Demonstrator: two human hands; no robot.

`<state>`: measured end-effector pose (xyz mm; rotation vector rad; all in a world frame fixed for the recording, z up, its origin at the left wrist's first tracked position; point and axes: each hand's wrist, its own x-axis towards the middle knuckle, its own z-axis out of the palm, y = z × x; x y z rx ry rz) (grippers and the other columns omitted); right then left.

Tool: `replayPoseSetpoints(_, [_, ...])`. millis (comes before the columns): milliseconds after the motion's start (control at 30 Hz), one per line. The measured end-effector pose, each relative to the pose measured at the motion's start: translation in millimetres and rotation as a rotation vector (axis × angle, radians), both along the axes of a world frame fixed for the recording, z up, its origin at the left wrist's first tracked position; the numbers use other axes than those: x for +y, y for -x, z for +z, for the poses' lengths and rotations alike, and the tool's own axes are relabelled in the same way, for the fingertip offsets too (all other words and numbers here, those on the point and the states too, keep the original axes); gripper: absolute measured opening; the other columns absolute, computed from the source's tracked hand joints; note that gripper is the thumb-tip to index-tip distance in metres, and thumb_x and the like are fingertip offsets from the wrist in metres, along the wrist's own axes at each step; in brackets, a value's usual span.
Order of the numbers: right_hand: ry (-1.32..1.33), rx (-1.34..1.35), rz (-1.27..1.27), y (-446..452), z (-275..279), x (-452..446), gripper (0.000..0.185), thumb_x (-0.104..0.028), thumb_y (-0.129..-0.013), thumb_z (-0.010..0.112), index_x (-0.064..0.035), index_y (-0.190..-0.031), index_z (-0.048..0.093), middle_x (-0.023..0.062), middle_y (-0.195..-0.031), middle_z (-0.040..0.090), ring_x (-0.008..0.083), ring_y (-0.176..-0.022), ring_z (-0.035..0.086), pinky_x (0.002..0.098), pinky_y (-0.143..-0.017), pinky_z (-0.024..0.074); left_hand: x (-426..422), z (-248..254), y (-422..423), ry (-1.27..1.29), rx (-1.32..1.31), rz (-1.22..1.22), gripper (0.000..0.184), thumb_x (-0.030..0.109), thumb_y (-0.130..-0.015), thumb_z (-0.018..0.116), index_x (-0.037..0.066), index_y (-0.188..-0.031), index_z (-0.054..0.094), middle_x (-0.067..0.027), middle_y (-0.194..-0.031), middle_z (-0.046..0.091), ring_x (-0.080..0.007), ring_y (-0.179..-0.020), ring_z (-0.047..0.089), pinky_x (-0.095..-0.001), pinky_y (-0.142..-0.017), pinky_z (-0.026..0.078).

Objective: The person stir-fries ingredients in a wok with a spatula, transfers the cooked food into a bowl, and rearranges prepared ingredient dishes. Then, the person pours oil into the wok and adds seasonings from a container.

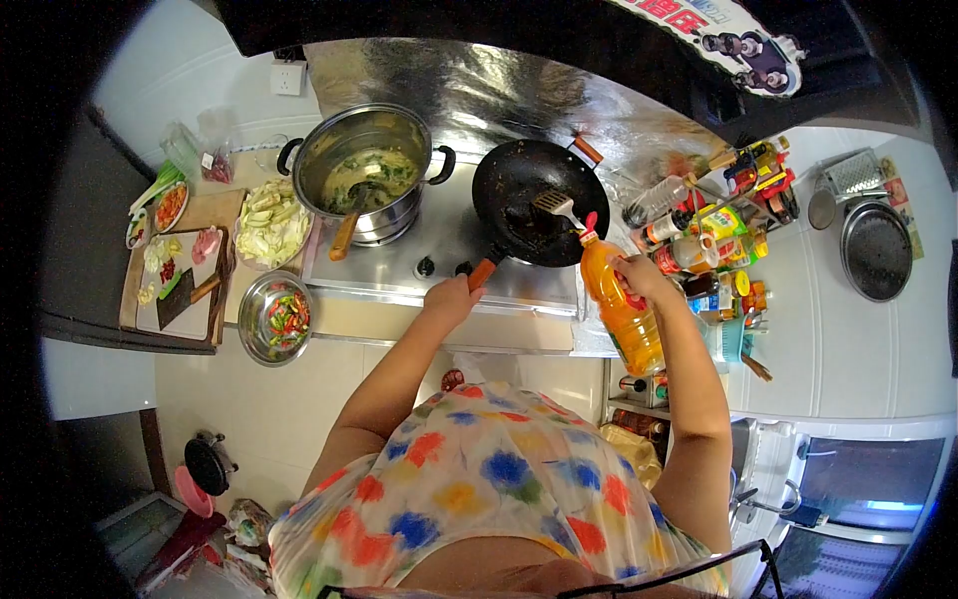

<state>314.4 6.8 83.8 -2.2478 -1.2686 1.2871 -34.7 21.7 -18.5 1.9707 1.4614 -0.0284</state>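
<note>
My left hand (pixel 454 299) is wrapped round the wooden handle of a black wok (pixel 504 180) on the stove's right side. My right hand (pixel 644 279) grips a large bottle of golden cooking oil (pixel 621 309) by its side handle. The bottle's red-capped neck tilts toward the wok's right rim; whether oil is flowing I cannot tell. A slotted metal turner (pixel 556 204) rests inside the wok, its handle end partly hidden behind the bottle. The wok's dark inside holds only a few small bits that I cannot identify.
A steel pot (pixel 407 208) with greenish soup and a ladle (pixel 346 235) stands left. Beside it are a plate of sliced vegetables (pixel 272 225), a bowl of chopped peppers (pixel 275 317), and a cutting board (pixel 190 326) with a cleaver (pixel 177 299). Sauce bottles (pixel 689 255) crowd the right.
</note>
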Motion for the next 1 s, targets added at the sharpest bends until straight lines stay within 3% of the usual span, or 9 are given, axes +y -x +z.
replayPoseSetpoints(600, [0.037,0.010,-0.004,6,8,-7,0.046,-0.040,-0.086,0.056,-0.0017,-0.062,0.054,0.0035,-0.049,0.047,0.0141,-0.035,0.041,0.0294,-0.035,0.0308,0,-2,0,-0.012,0.003,0.007,0.053,0.053,-0.084,0.049,0.002,-0.096,0.054,-0.0183,-0.089,0.063,-0.0360,-0.081,0.061,-0.0463,-0.069,0.047])
replayPoseSetpoints(733, [-0.114,0.204,-0.117,6,6,-12,0.043,-0.040,-0.088,0.054,-0.0054,-0.063,0.051,0.0013,-0.048,0.045,0.0126,-0.035,0.039,0.0273,-0.035,0.0294,-2,10,-1,0.019,0.025,0.052,0.054,0.053,-0.084,0.049,0.003,-0.103,0.052,-0.0178,-0.090,0.063,-0.0356,-0.084,0.061,-0.0449,-0.073,0.047])
replayPoseSetpoints(833, [-0.264,0.464,-0.273,13,28,-20,0.041,-0.039,-0.090,0.052,-0.0110,-0.061,0.043,-0.0007,-0.048,0.041,0.0103,-0.035,0.035,0.0247,-0.035,0.0264,-4,20,1,-0.062,-0.063,0.132,0.055,0.051,-0.085,0.050,0.002,-0.111,0.051,-0.0176,-0.099,0.061,-0.0341,-0.091,0.059,-0.0424,-0.078,0.046])
replayPoseSetpoints(1000, [-0.637,0.670,-0.398,13,58,-43,0.035,-0.036,-0.093,0.046,-0.0114,-0.068,0.042,-0.0018,-0.051,0.038,0.0070,-0.042,0.029,0.0216,-0.039,0.0227,3,44,-5,-0.244,-0.211,0.163,0.050,0.041,-0.087,0.051,0.002,-0.118,0.049,-0.0162,-0.114,0.054,-0.0313,-0.098,0.057,-0.0397,-0.083,0.045])
